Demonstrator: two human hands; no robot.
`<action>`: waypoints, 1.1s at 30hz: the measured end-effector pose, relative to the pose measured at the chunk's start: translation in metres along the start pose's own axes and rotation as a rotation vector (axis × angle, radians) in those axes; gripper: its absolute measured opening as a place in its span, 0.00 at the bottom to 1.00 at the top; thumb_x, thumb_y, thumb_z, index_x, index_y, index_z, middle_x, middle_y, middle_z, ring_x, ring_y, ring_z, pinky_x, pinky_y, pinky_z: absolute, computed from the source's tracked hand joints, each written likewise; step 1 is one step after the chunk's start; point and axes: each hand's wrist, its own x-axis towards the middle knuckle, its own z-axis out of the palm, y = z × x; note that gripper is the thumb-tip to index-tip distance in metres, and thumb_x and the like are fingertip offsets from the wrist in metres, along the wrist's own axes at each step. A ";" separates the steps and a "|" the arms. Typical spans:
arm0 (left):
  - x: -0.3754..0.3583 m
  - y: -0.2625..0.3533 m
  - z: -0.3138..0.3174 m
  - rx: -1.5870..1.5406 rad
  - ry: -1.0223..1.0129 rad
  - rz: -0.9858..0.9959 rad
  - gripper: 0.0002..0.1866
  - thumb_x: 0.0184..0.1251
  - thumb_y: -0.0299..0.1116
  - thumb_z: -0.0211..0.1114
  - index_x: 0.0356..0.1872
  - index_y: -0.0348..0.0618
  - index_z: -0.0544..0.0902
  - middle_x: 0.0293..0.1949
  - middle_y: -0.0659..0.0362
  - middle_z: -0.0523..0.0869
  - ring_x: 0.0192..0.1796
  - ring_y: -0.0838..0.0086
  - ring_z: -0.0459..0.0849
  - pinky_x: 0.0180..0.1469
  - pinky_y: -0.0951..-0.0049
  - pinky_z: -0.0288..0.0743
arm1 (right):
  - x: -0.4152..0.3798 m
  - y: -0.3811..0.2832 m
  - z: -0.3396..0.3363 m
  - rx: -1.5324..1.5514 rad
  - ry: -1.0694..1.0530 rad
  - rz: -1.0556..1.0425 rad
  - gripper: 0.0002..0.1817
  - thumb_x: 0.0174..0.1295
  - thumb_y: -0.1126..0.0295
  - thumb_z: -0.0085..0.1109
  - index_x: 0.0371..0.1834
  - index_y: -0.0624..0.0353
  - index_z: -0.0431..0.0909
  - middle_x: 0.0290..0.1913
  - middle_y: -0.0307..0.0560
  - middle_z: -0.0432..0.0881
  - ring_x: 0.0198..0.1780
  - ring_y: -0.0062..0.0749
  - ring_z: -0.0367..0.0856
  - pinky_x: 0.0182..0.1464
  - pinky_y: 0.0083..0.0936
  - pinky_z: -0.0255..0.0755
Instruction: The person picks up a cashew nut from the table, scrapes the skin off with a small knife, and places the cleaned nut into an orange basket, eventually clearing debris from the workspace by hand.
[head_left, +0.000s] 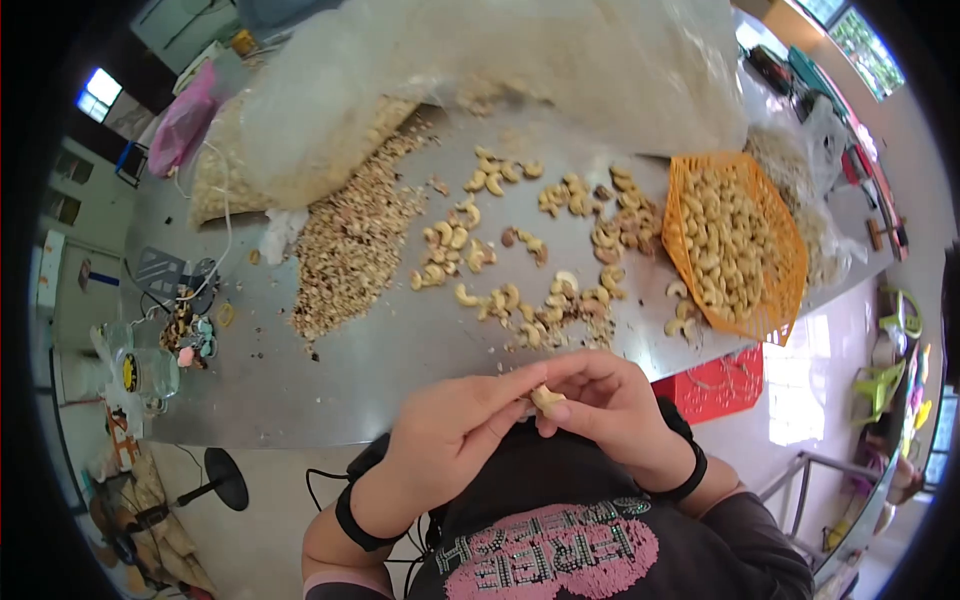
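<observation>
Nearest the camera, a dark shirt [560, 540] with pink lettering is seen, and just above it both hands are brought together over the table edge [300, 430]. One cashew [547, 399] is pinched between the fingertips of the right hand [610, 410], while the thumb and forefinger of the left hand [450, 430] are closed against its near end; both grips are judged closed on the nut. For the peeling to be done well, the nut should be held lightly so it is not snapped, and the skin should be worked off with the nail rather than by squeezing. On the table, loose cashews [520, 270] are scattered in the middle, a heap of broken husk [355, 245] lies to the left, and an orange basket [740, 240] of cleaned nuts sits at the right. A large plastic sack [480, 70] is laid across the far side. Whether any skin remains on the held nut cannot be made out, as most of it is covered by fingers. Items at the far left edge are too small and distorted to be identified.
</observation>
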 end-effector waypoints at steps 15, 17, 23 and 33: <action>0.008 -0.002 0.002 0.079 -0.034 0.072 0.19 0.51 0.22 0.58 0.48 0.43 0.75 0.30 0.56 0.81 0.30 0.68 0.81 0.31 0.75 0.72 | -0.002 0.001 -0.008 -0.007 -0.013 -0.049 0.15 0.51 0.78 0.58 0.43 0.65 0.70 0.39 0.41 0.75 0.40 0.19 0.73 0.44 0.16 0.67; 0.011 -0.003 0.002 0.096 -0.027 0.108 0.19 0.50 0.21 0.58 0.47 0.44 0.75 0.30 0.56 0.81 0.29 0.68 0.80 0.30 0.75 0.72 | -0.002 0.001 -0.009 -0.018 -0.001 -0.053 0.15 0.51 0.78 0.58 0.43 0.65 0.70 0.39 0.41 0.75 0.39 0.19 0.73 0.43 0.16 0.67; 0.011 -0.005 0.004 0.311 0.020 0.225 0.20 0.47 0.19 0.59 0.45 0.44 0.77 0.29 0.58 0.81 0.26 0.69 0.79 0.26 0.77 0.71 | -0.001 0.002 -0.010 -0.025 0.028 -0.048 0.14 0.50 0.78 0.59 0.41 0.65 0.71 0.37 0.40 0.76 0.38 0.18 0.73 0.41 0.15 0.67; 0.015 -0.002 0.003 0.024 0.026 -0.069 0.15 0.55 0.20 0.55 0.45 0.39 0.77 0.30 0.55 0.81 0.30 0.71 0.80 0.34 0.78 0.72 | 0.002 0.000 -0.015 -0.059 0.008 -0.087 0.16 0.48 0.78 0.61 0.42 0.64 0.71 0.38 0.39 0.75 0.37 0.17 0.71 0.43 0.17 0.66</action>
